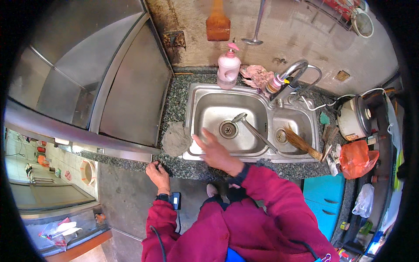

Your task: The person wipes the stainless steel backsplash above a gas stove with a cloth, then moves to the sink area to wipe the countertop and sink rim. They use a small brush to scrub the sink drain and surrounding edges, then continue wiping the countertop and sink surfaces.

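Note:
My right hand [214,153] is over the front left rim of the double steel sink [190,114], open, its fingers stretched out and holding nothing. Just left of it, a crumpled round grey rag [176,139] lies on the dark speckled counter [169,117]. My left hand [158,177] is at the counter's front edge, fingers loosely bent and apart, with nothing visible in them. Inside the large basin a metal ladle [253,130] lies beside the drain, its handle reaching over the divider. A straw brush [301,142] rests in the small basin, its tied end on the front rim.
Behind the sink stand a pink pump bottle [228,72], a crumpled pink cloth [257,77] and a curved faucet [293,74]. A rice cooker [352,118] and a red plastic bag [358,158] are at the right. A tall metal-framed cabinet [135,87] borders the counter's left side.

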A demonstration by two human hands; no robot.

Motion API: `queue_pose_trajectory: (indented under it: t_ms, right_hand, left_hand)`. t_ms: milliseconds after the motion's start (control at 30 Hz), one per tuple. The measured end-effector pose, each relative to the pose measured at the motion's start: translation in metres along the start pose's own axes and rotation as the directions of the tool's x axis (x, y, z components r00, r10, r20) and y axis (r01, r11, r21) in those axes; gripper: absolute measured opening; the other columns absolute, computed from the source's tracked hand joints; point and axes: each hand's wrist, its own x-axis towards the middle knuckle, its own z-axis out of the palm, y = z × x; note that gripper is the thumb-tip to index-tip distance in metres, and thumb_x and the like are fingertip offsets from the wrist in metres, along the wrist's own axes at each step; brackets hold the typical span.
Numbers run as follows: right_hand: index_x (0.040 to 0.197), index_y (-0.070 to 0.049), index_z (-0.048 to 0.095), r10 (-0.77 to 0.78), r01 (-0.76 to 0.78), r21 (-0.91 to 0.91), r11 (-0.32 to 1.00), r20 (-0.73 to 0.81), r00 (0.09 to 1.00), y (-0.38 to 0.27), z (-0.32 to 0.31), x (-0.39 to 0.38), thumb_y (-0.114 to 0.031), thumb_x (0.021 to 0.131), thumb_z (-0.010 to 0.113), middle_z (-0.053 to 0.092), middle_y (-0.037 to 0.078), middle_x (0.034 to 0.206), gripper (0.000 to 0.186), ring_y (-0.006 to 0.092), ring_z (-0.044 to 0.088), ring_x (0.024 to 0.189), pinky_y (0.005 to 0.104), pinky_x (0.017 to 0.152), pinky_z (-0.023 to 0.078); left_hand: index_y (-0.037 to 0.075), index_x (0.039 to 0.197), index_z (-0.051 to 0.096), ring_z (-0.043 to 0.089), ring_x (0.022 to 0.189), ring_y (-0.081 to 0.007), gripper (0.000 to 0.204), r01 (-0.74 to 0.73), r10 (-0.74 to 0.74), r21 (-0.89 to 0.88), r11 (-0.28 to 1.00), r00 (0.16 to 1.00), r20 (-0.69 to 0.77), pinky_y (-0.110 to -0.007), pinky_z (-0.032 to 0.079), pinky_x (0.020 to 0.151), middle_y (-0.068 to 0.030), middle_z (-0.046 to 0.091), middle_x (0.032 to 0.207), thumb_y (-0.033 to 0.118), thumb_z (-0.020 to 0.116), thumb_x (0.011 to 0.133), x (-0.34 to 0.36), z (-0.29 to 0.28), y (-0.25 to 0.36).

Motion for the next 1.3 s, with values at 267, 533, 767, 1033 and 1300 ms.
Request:
queue_pose_trajectory:
  t_ms: [267, 533, 767, 1033, 1300]
  right_hand:
    - [0.131, -0.016, 0.052, -0.159, 0.191, -0.204, 0.960, 0.160, 0.974, 0.006, 0.093, 0.100, -0.024, 0.073, 0.074, 0.034, 0.019, 0.145, 0.063, 0.0413, 0.029, 0.135, 0.0543, 0.101, 0.034]
    - [0.102, -0.009, 0.062, -0.039, -0.002, -0.227, 0.974, -0.178, 0.983, 0.065, 0.085, 0.206, -0.010, 0.073, 0.062, 0.054, 0.015, 0.109, 0.029, 0.0350, 0.050, 0.100, 0.0441, 0.082, 0.048]
    - [0.127, -0.020, 0.059, -0.195, 0.194, -0.383, 0.903, 0.037, 0.980, 0.095, 0.081, 0.240, -0.024, 0.076, 0.073, 0.032, 0.013, 0.150, 0.054, 0.0417, 0.034, 0.131, 0.0548, 0.102, 0.033]
    - [0.124, -0.026, 0.061, -0.205, 0.128, -0.426, 0.895, -0.140, 0.969, 0.163, 0.092, 0.301, -0.024, 0.080, 0.068, 0.039, 0.013, 0.145, 0.044, 0.0417, 0.037, 0.130, 0.0574, 0.104, 0.031]
    - [0.109, -0.023, 0.071, -0.247, 0.166, -0.464, 0.870, -0.119, 0.962, 0.139, 0.067, 0.263, -0.016, 0.073, 0.062, 0.053, 0.012, 0.100, 0.037, 0.0293, 0.048, 0.093, 0.0414, 0.074, 0.042]
  left_hand:
    - [0.005, 0.088, 0.058, 0.051, 0.089, -0.0359, 0.014, 0.031, -0.036, -0.048, 0.998, 0.992, -0.123, -0.045, 0.039, 0.082, -0.0142, 0.058, 0.088, -0.002, 0.055, 0.077, 0.000, 0.043, 0.002]
    - [0.006, 0.095, 0.055, 0.048, 0.095, -0.0346, 0.012, 0.331, -0.287, 0.200, 0.922, 0.933, -0.219, -0.045, 0.035, 0.084, -0.0140, 0.053, 0.095, 0.017, 0.053, 0.089, 0.006, 0.063, 0.028]
    - [0.007, 0.095, 0.054, 0.047, 0.097, -0.0345, 0.012, 0.298, -0.263, 0.214, 0.930, 0.948, -0.177, -0.045, 0.034, 0.085, -0.0139, 0.052, 0.095, 0.016, 0.052, 0.087, 0.008, 0.058, 0.034]
    - [0.005, 0.093, 0.053, 0.047, 0.094, -0.0345, 0.012, 0.287, -0.254, 0.213, 0.934, 0.952, -0.171, -0.044, 0.035, 0.083, -0.0145, 0.051, 0.092, 0.016, 0.051, 0.088, 0.008, 0.058, 0.035]
    - [0.005, 0.096, 0.053, 0.047, 0.096, -0.0358, 0.015, 0.284, -0.255, 0.253, 0.925, 0.956, -0.143, -0.044, 0.035, 0.084, -0.0153, 0.052, 0.095, 0.018, 0.051, 0.088, 0.008, 0.058, 0.034]
